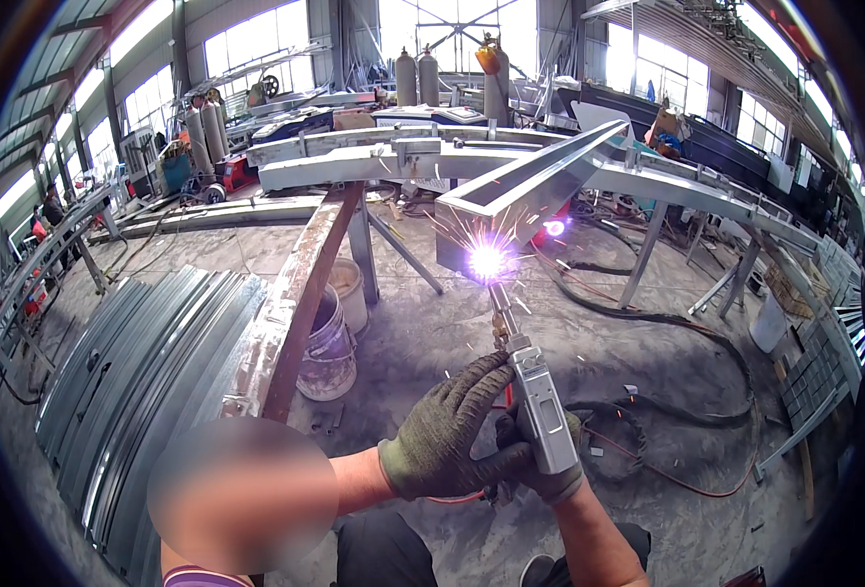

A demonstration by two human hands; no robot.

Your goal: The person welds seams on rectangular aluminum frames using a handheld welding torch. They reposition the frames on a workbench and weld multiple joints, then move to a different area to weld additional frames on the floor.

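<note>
A grey hand-held welding gun points away from me, its brass-and-steel nozzle tilted slightly left. My right hand, in a dark green glove, is closed round its grip, mostly hidden behind the grey body. My left hand, gloved alike, wraps the gun from the left, fingertips near its front and thumb across toward the right hand. At the nozzle tip burns a bright violet-white arc, throwing orange sparks. It meets the lower end of a silver rectangular metal frame. A second, smaller glow shows at the frame's right side.
Left of my hands runs a rusty steel beam, with a dirty white bucket beside it. Long metal profiles lie stacked at left. Black hoses loop over the floor at right. Gas cylinders stand at the back.
</note>
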